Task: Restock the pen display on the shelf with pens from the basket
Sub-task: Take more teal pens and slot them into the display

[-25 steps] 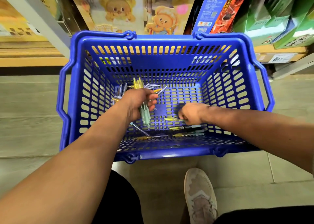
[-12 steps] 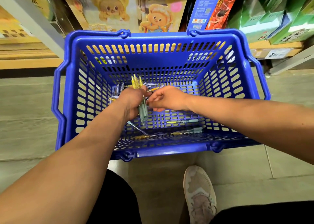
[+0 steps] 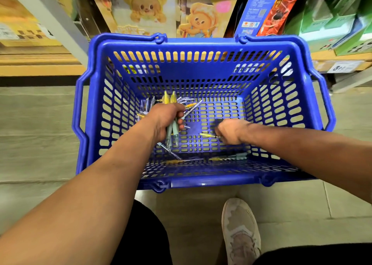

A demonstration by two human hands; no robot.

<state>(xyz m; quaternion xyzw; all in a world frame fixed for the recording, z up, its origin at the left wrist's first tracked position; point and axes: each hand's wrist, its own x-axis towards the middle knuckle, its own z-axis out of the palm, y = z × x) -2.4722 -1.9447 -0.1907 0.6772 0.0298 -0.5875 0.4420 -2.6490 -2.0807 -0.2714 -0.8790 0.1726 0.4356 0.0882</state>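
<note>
Clutching pens in left hand, right hand pinching yellow pen

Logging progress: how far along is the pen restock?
Done: nothing shelved that shows; the display is out of view. In hand: left hand grips a bundle of pens inside the blue basket; right hand pinches a yellow pen at its floor. Left: loose pens by the near wall and far-left corner, then shelving.

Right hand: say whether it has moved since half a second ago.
Yes. The right hand has gone rightward across the basket, away from the pen bundle in the left hand, to a yellow pen.
</note>
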